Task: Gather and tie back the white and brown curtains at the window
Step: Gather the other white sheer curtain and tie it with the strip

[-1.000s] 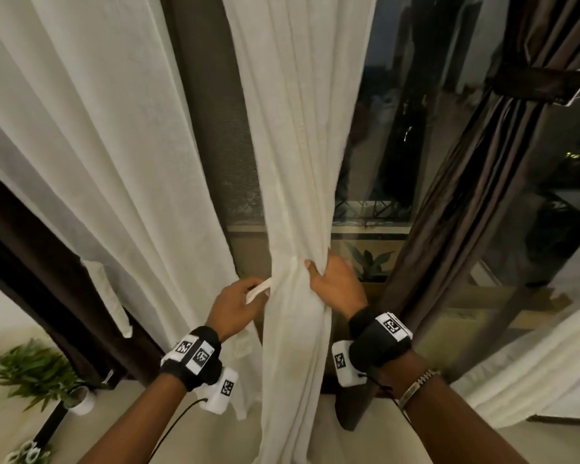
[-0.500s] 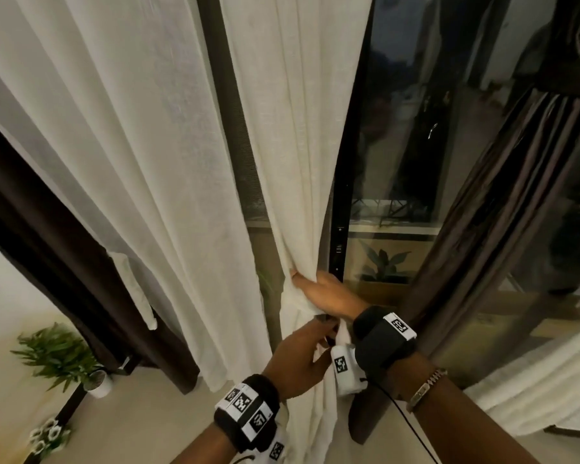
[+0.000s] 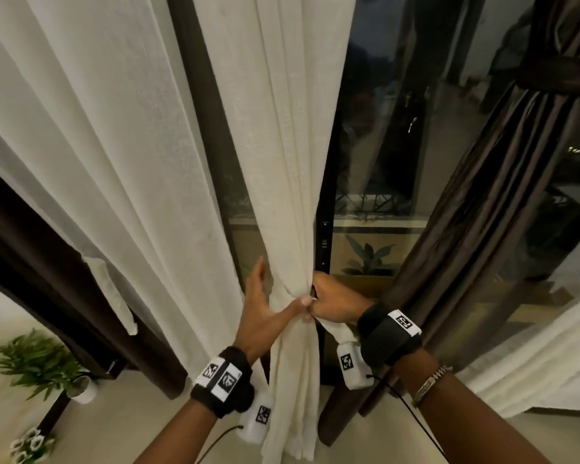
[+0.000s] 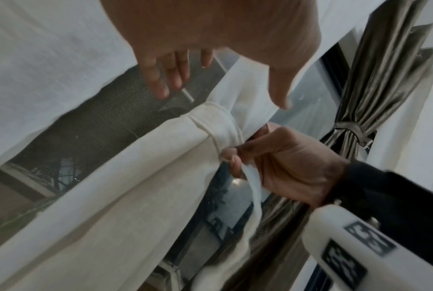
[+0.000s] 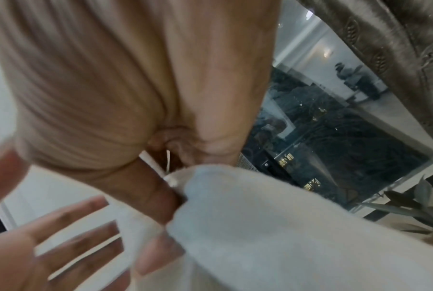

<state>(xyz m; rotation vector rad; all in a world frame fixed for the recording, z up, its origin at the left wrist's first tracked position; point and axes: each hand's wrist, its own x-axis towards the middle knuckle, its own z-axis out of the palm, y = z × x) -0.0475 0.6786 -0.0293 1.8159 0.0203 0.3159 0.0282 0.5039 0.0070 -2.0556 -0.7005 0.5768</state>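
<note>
White fabric gathered into a bunch at screen centre: white curtain (image 3: 290,229), cinched at its waist by a white tie-back band (image 4: 221,126) wrapped round it. Right hand (image 3: 335,304) at 3 o'clock of the bunch, fingers curled, thumb and forefinger pinching the loose end of the band, the tail of which hangs below the knuckles toward the wrist. Left hand (image 3: 260,316) at 9 o'clock of the bunch, fingers straight and spread, gripping nothing; thumb reaching across the front of the fabric and touching the right hand's fingertips. Black wrist straps with white marker tags noted on both forearms; metal bracelet (image 3: 431,383) on the right forearm.

Second white curtain panel (image 3: 91,169) hanging loose at 9 to 11 o'clock, with its own band (image 3: 109,293) dangling untied. Dark brown curtain (image 3: 31,262) behind it at the left edge. Brown curtain (image 3: 476,212) at 2 to 4 o'clock, already bound by a dark band (image 3: 559,77) near 1 o'clock.

Potted green plant (image 3: 34,361) on the floor at 8 o'clock. Window glass (image 3: 389,128) beyond, dark, with reflections; leafy plant (image 3: 369,259) visible outside at the sill.
</note>
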